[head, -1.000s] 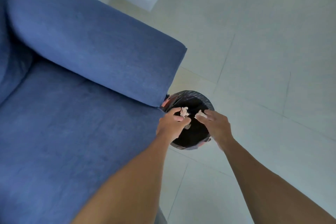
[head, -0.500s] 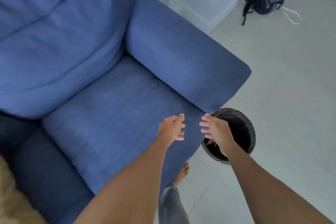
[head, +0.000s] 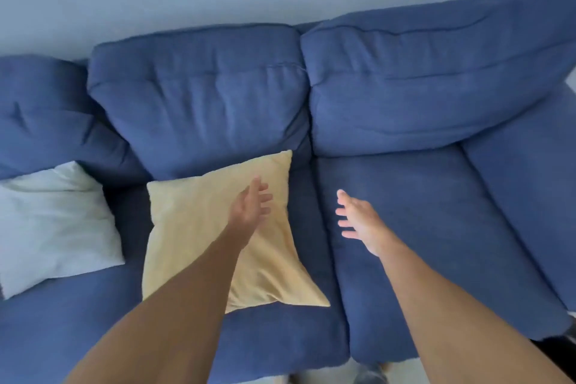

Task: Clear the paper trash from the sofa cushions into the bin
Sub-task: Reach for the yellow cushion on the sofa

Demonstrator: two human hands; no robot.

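Looks basically done to me: both the left hand (head: 249,206) and right hand (head: 358,221) are spread open and empty mid-frame, no paper visible on the blue fabric sofa cushions (head: 436,227).

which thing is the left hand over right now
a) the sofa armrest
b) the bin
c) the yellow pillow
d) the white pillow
c: the left hand is open with fingers spread, over the upper right part of the yellow pillow, while the white pillow lies apart, further left on the sofa; no bin is in view.
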